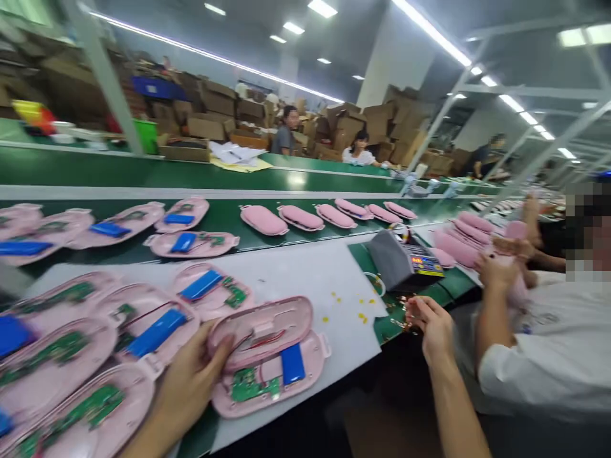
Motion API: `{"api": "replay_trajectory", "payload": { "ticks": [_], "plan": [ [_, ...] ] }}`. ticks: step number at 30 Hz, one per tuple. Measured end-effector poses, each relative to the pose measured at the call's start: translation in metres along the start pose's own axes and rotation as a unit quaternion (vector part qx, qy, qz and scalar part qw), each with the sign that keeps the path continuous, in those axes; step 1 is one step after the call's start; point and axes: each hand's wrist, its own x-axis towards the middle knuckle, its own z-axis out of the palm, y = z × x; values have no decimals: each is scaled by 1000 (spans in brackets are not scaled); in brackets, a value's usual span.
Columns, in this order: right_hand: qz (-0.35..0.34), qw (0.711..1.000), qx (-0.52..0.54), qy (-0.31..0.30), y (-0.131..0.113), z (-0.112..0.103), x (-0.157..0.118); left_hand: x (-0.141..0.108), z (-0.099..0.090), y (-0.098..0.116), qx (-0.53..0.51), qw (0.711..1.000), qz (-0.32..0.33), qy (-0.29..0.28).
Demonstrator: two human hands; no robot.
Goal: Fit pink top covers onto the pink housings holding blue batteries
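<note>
My left hand (203, 366) grips a pink oval shell half (291, 318), thumb on its inner face, with thin wires inside it. That shell half is tilted over a matching pink casing (312, 366) on the white sheet. A blue battery (293, 364) and a green circuit board (248, 385) sit in this casing. Off to the right, my right hand (434, 327) has its fingertips pinched together beside small shiny copper-coloured pieces (403, 315) at the bench edge. What those fingertips hold is too small and blurred to name.
Open pink casings (143, 324) with boards and batteries crowd the left. Closed pink casings (262, 219) line the green bench behind. A grey box with a lit display (405, 261) stands near my right hand. Yellow bits dot the white sheet (334, 280). A co-worker (539, 343) sits at right.
</note>
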Motion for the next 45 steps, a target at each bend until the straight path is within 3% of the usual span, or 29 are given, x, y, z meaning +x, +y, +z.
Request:
{"api": "replay_trajectory", "payload": {
  "ticks": [2, 3, 4, 6, 8, 10, 11, 13, 20, 27, 32, 41, 45],
  "plan": [
    [-86, 982, -77, -147, -19, 25, -33, -4, 2, 11, -37, 998, -23, -34],
    [-138, 953, -122, -239, -31, 45, -51, -5, 3, 14, -62, 996, -30, -47],
    [-192, 911, -164, -326, -45, 69, -68, -6, 4, 17, -87, 994, -34, -52],
    [-313, 795, -254, -452, -68, 121, -98, -8, 6, 21, -132, 989, -27, -58],
    [-428, 661, -353, -506, -80, 166, -118, -9, 6, 23, -158, 986, -10, -60],
    [-497, 546, -440, -512, -82, 195, -127, -10, 6, 24, -159, 986, 5, -52],
    [-514, 507, -472, -507, -81, 202, -129, -11, 7, 24, -154, 987, 9, -45],
    [-529, 458, -511, -498, -79, 207, -130, -11, 7, 24, -143, 989, 9, -33],
    [-546, 399, -567, -471, -90, 206, -132, -17, 11, 20, -109, 994, 5, -6],
    [-546, 355, -582, -487, -93, 215, -135, -17, 8, 19, -162, 986, 7, -30],
    [-564, 316, -585, -489, -92, 219, -135, -17, 11, 17, -159, 987, -5, -6],
    [-585, 276, -591, -482, -88, 224, -138, -16, 18, 16, -148, 989, -18, 20],
    [-587, 275, -588, -485, -84, 228, -136, -16, 19, 15, -149, 988, -20, 24]
  ]
}}
